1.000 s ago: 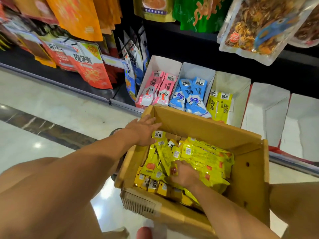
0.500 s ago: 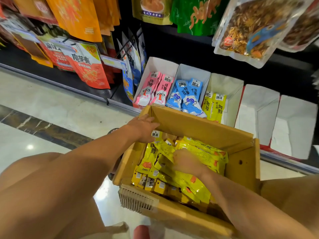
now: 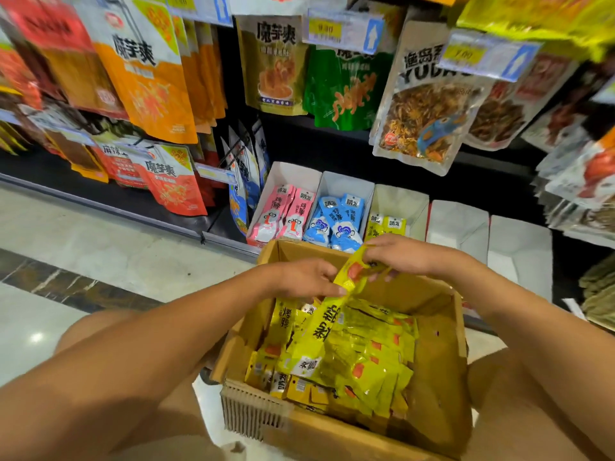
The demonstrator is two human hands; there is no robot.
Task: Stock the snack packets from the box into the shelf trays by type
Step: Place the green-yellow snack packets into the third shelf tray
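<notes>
Raised since the earlier frame: left hand (image 3: 307, 277) and right hand (image 3: 411, 257) are out of the box (image 3: 436, 361), lifting yellow packets (image 3: 349, 277).
Left hand pinches the bunch low; right hand grips its top end, above the box's far edge, just before the shelf tray (image 3: 404, 197).

The held yellow packets (image 3: 352, 277) cover fingertips of the right hand (image 3: 409, 257) and left hand (image 3: 299, 277), their count cannot be established, and the box (image 3: 432, 361) buries its lower layers of stock. The yellow packets in the third tray (image 3: 387, 224) show only their tops above the right hand and the box's far wall. The price labels (image 3: 466, 54) are blurred beyond reading, and the bags at the right edge (image 3: 585, 168) are smeared and cropped.
</notes>
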